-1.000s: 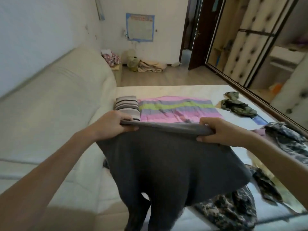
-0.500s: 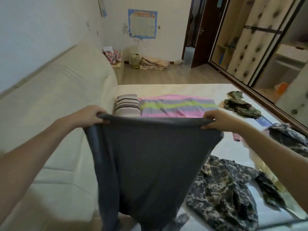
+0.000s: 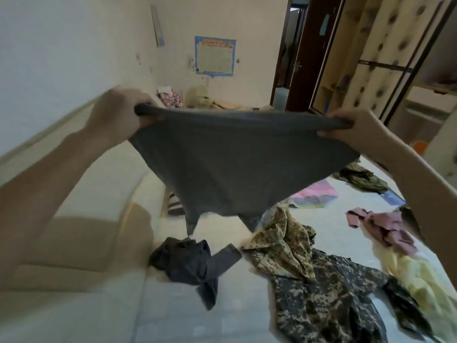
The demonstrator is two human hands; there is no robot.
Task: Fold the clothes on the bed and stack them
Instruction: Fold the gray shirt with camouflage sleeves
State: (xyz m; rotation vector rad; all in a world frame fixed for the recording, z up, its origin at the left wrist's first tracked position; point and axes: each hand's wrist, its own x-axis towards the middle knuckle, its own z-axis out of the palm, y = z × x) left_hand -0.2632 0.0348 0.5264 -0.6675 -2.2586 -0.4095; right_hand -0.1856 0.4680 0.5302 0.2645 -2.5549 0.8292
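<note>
1. The left hand [image 3: 118,115] is closed round the left end of the top edge of a plain dark grey knit garment [image 3: 235,164]. Bunched cloth hides its fingertips.
2. The right hand [image 3: 356,134] clenches the right end of the same edge, with its thumb underneath.
3. The grey garment hangs in the air above the pale bed surface [image 3: 173,318], stretched between both hands. Its lower part is blurred, so what kind of garment it is cannot be told.
4. The hanging cloth hides most of a dark-and-light striped folded piece [image 3: 174,206] at the far left of the bed. It also hides most of a pink, purple and green striped cloth [image 3: 314,198] to the right of that piece.
5. A crumpled dark navy garment [image 3: 188,263] lies near the left side of the bed.
6. Just right of it sprawls a dark pixel-camouflage jacket [image 3: 321,293], with a tan camouflage piece [image 3: 279,241] lying on its far end. The bottom edge of the view cuts the jacket off.
7. An olive camouflage garment [image 3: 361,179] lies far right.
8. A rumpled mauve garment [image 3: 385,229] and a pale yellow garment [image 3: 420,276] lie at the right, partly behind the right forearm.
9. A cream padded headboard [image 3: 74,219] runs along the left.
</note>
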